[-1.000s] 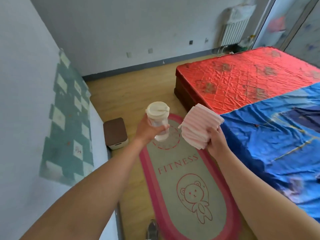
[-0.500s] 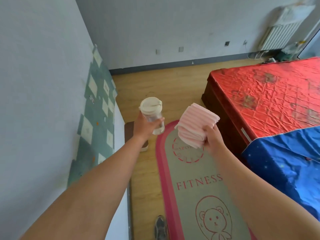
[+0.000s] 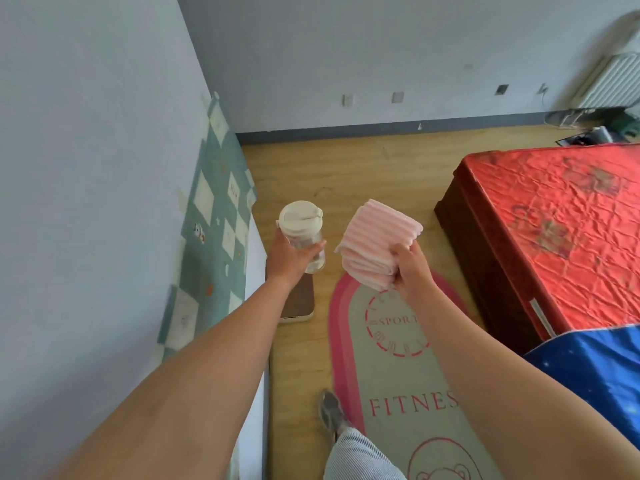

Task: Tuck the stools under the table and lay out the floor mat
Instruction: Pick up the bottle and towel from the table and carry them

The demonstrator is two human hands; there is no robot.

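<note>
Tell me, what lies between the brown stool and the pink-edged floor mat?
Only a bare strip of wooden floor separates the stool from the floor mat, as the head view shows.

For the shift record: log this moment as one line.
left hand: holds bottle | right hand: holds folded towel | floor mat: flat | stool: beside table

Count: 1 floor mat (image 3: 398, 368), 1 stool (image 3: 298, 303), 1 bottle (image 3: 303, 233), 1 folded pink towel (image 3: 375, 244), 1 bed (image 3: 554, 230), 1 radiator (image 3: 613, 81), 4 wall plates, 2 hands: left (image 3: 289, 258), right (image 3: 414, 271).
</note>
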